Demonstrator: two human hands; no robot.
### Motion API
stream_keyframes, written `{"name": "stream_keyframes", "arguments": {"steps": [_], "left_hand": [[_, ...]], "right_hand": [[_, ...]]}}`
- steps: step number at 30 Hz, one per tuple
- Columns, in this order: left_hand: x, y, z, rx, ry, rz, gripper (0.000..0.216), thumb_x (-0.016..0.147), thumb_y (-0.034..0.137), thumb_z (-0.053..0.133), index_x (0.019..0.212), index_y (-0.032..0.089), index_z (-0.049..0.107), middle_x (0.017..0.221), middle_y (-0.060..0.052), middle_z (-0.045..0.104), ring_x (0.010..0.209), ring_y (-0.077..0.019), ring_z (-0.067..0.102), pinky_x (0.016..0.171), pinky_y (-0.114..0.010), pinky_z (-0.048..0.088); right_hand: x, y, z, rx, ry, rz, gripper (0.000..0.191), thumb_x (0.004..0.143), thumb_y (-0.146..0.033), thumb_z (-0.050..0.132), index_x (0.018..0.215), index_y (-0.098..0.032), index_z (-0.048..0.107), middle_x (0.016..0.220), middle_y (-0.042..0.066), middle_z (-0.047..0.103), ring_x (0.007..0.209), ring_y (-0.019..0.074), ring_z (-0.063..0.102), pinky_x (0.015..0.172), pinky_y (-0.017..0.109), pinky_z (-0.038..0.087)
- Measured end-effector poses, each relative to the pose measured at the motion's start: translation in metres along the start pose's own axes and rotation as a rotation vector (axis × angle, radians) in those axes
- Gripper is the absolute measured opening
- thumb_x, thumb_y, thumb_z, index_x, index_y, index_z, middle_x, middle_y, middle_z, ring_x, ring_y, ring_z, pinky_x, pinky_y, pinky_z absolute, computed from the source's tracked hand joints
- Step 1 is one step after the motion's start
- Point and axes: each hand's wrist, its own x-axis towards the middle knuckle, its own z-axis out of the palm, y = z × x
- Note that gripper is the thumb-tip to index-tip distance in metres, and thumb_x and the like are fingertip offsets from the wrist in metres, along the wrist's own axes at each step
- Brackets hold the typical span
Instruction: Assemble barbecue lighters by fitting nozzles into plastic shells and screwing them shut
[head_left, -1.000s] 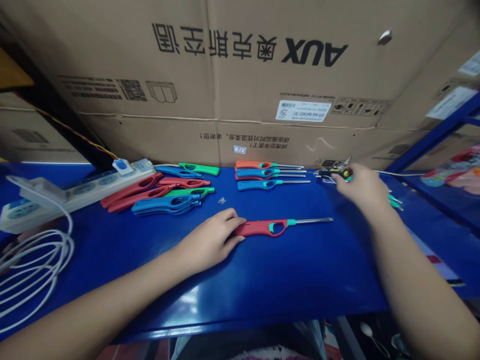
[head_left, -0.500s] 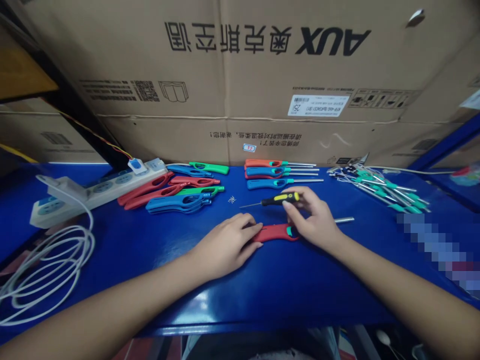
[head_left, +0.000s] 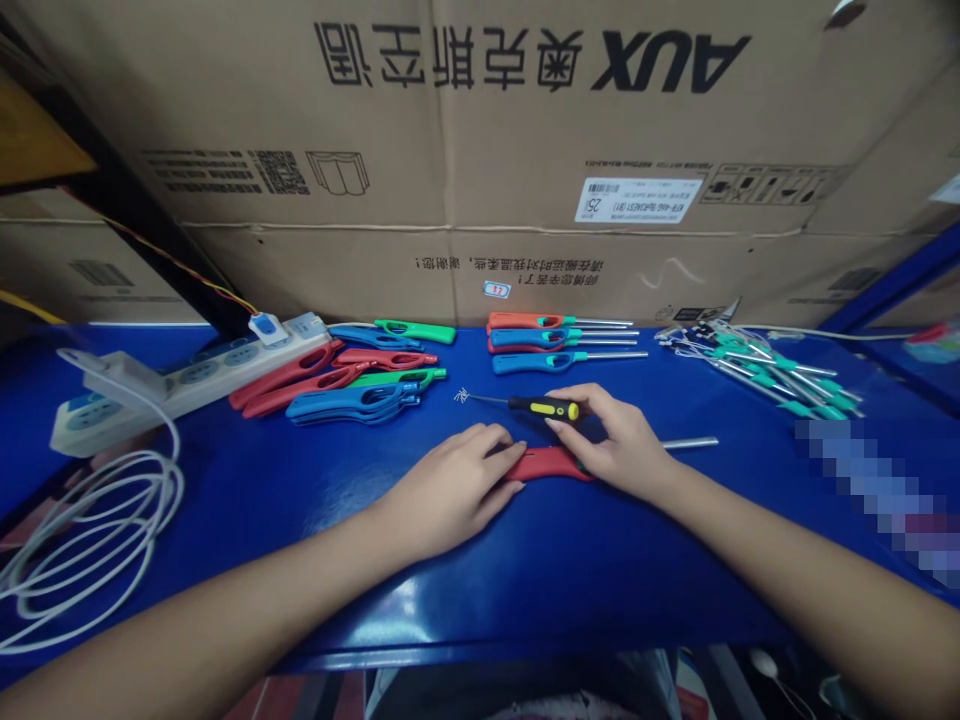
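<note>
The red lighter (head_left: 551, 463) lies flat on the blue tabletop (head_left: 570, 570), its butt end pinched between the thumb and fingers of my left hand (head_left: 450, 490); its trigger part is mostly hidden behind my right hand (head_left: 622, 440), and its metal rod (head_left: 694, 443) shows past the right wrist. My right thumb and forefinger are closed on the butt of the screwdriver (head_left: 544, 408), which points left across the far side of the lighter. Its tip is at a little heap of what look like small screws (head_left: 461, 395), beyond the left knuckles; whether they touch, I can't tell through this feed.

To do this step well, I'd ease the tip down onto one piece at the heap's edge, since a jab would probably scatter such light bits. Only the right fingers need move; the left ones should just steady the red body without twisting it.

Beyond the right fingertips lies a group of lighters (head_left: 532, 363), so I'd avoid swinging forward. Past the heap, to the left, sit loose shells (head_left: 352, 402), then the power strip (head_left: 199, 372); well right of the right fingers is a tangle of green-and-metal parts (head_left: 787, 380). The cardboard (head_left: 375, 230) closes off the back. I judge the best room to be nearer than the fingers, where plain blue shows between the forearms down to the front edge (head_left: 450, 657).
</note>
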Motion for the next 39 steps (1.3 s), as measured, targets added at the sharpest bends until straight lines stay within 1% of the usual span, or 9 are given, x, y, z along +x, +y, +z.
{"name": "stream_keyframes", "arguments": {"steps": [3, 8, 13, 17, 21, 23, 25, 32, 39], "left_hand": [[0.001, -0.001, 0.001, -0.008, 0.006, 0.011, 0.039, 0.102, 0.029, 0.052, 0.136, 0.012, 0.060, 0.119, -0.014, 0.063, 0.109, -0.0278, 0.060, 0.097, -0.045, 0.056], [0.001, -0.006, 0.003, -0.063, 0.011, 0.020, 0.041, 0.103, 0.031, 0.052, 0.138, 0.012, 0.059, 0.121, -0.015, 0.062, 0.110, -0.0270, 0.060, 0.099, -0.043, 0.054], [0.002, -0.009, 0.006, -0.227, 0.075, -0.028, 0.046, 0.100, 0.037, 0.058, 0.141, 0.015, 0.059, 0.128, -0.015, 0.062, 0.117, -0.0272, 0.059, 0.105, -0.044, 0.050], [0.006, -0.006, 0.006, -0.579, 0.241, -0.230, 0.038, 0.097, 0.038, 0.062, 0.128, 0.017, 0.070, 0.120, -0.011, 0.069, 0.106, -0.0231, 0.066, 0.097, -0.038, 0.053], [0.011, -0.004, 0.004, -1.099, 0.304, -0.482, 0.034, 0.095, 0.041, 0.066, 0.116, 0.017, 0.076, 0.103, -0.009, 0.077, 0.090, -0.0178, 0.069, 0.085, -0.030, 0.056], [0.013, -0.004, 0.003, -1.338, 0.343, -0.562, 0.036, 0.090, 0.045, 0.072, 0.111, 0.017, 0.078, 0.099, -0.008, 0.077, 0.086, -0.0153, 0.069, 0.083, -0.027, 0.056], [0.015, -0.004, 0.003, -1.487, 0.383, -0.617, 0.038, 0.083, 0.048, 0.079, 0.104, 0.016, 0.080, 0.097, -0.007, 0.078, 0.084, -0.0131, 0.068, 0.081, -0.023, 0.055], [0.017, -0.008, 0.003, -1.568, 0.424, -0.722, 0.036, 0.074, 0.044, 0.088, 0.095, 0.015, 0.082, 0.089, -0.005, 0.077, 0.071, -0.0071, 0.063, 0.067, -0.015, 0.052], [0.018, -0.007, 0.003, -1.578, 0.417, -0.725, 0.038, 0.070, 0.041, 0.091, 0.098, 0.017, 0.082, 0.089, -0.005, 0.077, 0.071, -0.0062, 0.061, 0.068, -0.015, 0.052]], "right_hand": [[-0.001, 0.000, 0.000, 0.018, 0.015, 0.017, 0.025, 0.094, -0.030, 0.063, 0.117, -0.022, 0.058, 0.093, 0.004, 0.074, 0.074, 0.0177, 0.072, 0.067, 0.029, 0.060], [0.000, -0.004, -0.005, 0.177, 0.158, 0.149, 0.021, 0.094, -0.030, 0.064, 0.111, -0.022, 0.056, 0.090, 0.004, 0.071, 0.068, 0.0162, 0.070, 0.066, 0.031, 0.060], [0.006, -0.002, -0.015, 0.426, 0.273, 0.288, 0.019, 0.096, -0.037, 0.062, 0.107, -0.024, 0.053, 0.075, -0.003, 0.063, 0.048, 0.0109, 0.060, 0.049, 0.027, 0.052], [0.010, -0.001, -0.023, 0.588, 0.326, 0.334, 0.023, 0.096, -0.044, 0.063, 0.099, -0.025, 0.050, 0.077, -0.004, 0.066, 0.044, 0.0092, 0.057, 0.046, 0.026, 0.047], [0.010, -0.004, -0.027, 0.677, 0.303, 0.364, 0.024, 0.095, -0.044, 0.064, 0.096, -0.024, 0.050, 0.076, -0.004, 0.067, 0.043, 0.0092, 0.056, 0.048, 0.027, 0.047], [0.009, -0.006, -0.028, 0.708, 0.288, 0.361, 0.023, 0.095, -0.043, 0.064, 0.096, -0.024, 0.051, 0.075, -0.004, 0.066, 0.042, 0.0090, 0.056, 0.047, 0.027, 0.046], [0.008, -0.007, -0.028, 0.721, 0.275, 0.348, 0.021, 0.095, -0.041, 0.064, 0.098, -0.024, 0.052, 0.075, -0.004, 0.066, 0.042, 0.0084, 0.056, 0.046, 0.026, 0.046], [0.006, -0.004, -0.024, 0.725, 0.256, 0.346, 0.020, 0.095, -0.039, 0.064, 0.099, -0.023, 0.054, 0.076, -0.004, 0.062, 0.042, 0.0079, 0.057, 0.044, 0.025, 0.046], [0.007, -0.002, -0.026, 0.732, 0.240, 0.384, 0.023, 0.094, -0.042, 0.065, 0.097, -0.023, 0.053, 0.075, -0.004, 0.062, 0.042, 0.0086, 0.056, 0.045, 0.026, 0.044]]}}
